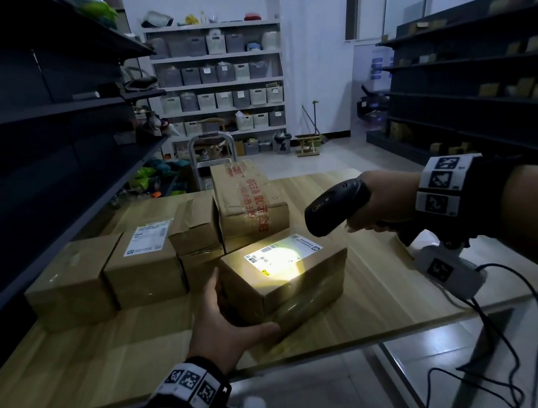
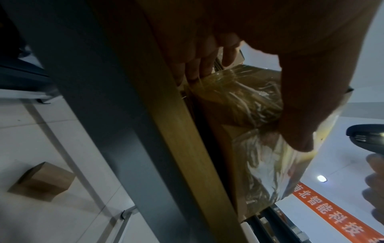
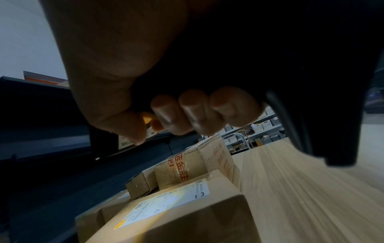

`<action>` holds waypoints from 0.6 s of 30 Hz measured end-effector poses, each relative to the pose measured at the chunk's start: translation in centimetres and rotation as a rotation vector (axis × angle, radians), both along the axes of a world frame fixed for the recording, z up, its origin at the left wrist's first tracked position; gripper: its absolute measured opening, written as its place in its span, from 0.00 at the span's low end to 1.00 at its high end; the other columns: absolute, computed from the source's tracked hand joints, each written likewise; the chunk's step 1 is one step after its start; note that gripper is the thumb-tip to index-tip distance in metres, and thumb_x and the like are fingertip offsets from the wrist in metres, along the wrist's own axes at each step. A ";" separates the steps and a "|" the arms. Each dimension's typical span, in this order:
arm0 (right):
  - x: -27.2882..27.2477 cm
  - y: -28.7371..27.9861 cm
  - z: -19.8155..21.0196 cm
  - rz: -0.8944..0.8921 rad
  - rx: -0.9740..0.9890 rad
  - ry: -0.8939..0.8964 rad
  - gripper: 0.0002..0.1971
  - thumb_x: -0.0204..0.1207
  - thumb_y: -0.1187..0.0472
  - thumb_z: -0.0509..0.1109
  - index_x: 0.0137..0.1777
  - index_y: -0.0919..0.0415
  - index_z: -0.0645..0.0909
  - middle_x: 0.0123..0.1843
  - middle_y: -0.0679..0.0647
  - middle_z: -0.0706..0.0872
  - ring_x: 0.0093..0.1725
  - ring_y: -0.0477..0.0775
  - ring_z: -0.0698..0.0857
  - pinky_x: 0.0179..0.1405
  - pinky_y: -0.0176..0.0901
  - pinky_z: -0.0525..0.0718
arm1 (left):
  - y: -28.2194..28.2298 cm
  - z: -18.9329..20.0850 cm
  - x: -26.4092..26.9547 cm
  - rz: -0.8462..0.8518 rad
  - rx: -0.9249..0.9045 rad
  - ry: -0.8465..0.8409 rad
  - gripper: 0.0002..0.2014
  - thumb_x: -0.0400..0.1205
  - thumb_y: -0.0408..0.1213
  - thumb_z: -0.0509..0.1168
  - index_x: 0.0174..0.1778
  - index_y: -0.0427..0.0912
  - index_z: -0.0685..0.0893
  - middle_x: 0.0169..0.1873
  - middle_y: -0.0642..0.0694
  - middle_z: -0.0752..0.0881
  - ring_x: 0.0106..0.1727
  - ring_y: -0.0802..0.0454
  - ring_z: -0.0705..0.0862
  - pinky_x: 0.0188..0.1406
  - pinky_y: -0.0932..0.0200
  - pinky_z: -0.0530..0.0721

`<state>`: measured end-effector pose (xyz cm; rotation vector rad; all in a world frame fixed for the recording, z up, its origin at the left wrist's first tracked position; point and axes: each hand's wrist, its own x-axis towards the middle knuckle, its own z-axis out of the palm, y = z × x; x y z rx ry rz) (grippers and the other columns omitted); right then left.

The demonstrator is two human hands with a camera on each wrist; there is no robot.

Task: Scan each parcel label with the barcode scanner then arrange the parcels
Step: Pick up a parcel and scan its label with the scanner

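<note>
The right hand [image 1: 381,202] is wrapped tight around the handle of the black barcode scanner [image 1: 334,208], fingers [image 3: 199,113] curled round the grip, and the beam lands square on the white label [image 1: 281,254] atop the near parcel [image 1: 282,281]. That box sits on the wooden table [image 1: 109,357], just in front of the row of other parcels: a labelled one [image 1: 145,266] beside a plain one [image 1: 68,284] on the left, a small one [image 1: 196,235], and the long red-taped carton [image 1: 248,200] behind. The left hand [image 1: 225,324] steadies the near parcel at its front left corner, thumb along the front face, fingers up the left side, clasping rather than lifting. From the left wrist view, clear tape [image 2: 245,98] wraps that end, wrinkled and shiny, so it looks slick there; bare cardboard would give a surer hold. The box looks stiff and square-edged, probably light enough for one hand, though its weight can't be read from here. Best bet for moving it: take it by the two opposite side faces, low down, keeping clear of the label. A cable [image 1: 506,326] trails from the scanner off the table edge, worth watching for snags.
</note>
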<state>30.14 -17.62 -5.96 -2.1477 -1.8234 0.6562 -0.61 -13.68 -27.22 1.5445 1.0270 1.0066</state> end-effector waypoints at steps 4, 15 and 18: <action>0.7 0.2 0.9 -0.003 0.047 -0.045 0.06 0.77 0.62 0.83 0.48 0.62 0.89 0.27 0.51 0.87 0.26 0.51 0.84 0.30 0.45 0.85 | 0.0 0.1 0.1 -0.004 -0.022 -0.068 0.82 0.47 0.50 0.95 0.97 0.60 0.55 0.87 0.56 0.73 0.83 0.55 0.72 0.86 0.40 0.77; 3.8 0.0 -3.4 -0.258 0.177 0.634 0.16 0.77 0.58 0.84 0.57 0.68 0.87 0.37 0.64 0.84 0.34 0.63 0.83 0.37 0.57 0.86 | 0.0 -0.2 0.4 0.002 -0.060 -0.087 0.80 0.49 0.42 0.95 0.97 0.59 0.56 0.77 0.62 0.76 0.82 0.54 0.74 0.84 0.43 0.79; 4.9 -0.8 -7.7 -0.344 0.225 1.117 0.18 0.81 0.55 0.79 0.64 0.67 0.86 0.34 0.59 0.80 0.29 0.57 0.79 0.31 0.49 0.82 | 0.1 -0.3 0.2 0.000 -0.064 -0.068 0.84 0.45 0.46 0.97 0.97 0.61 0.55 0.76 0.64 0.76 0.83 0.53 0.74 0.84 0.40 0.79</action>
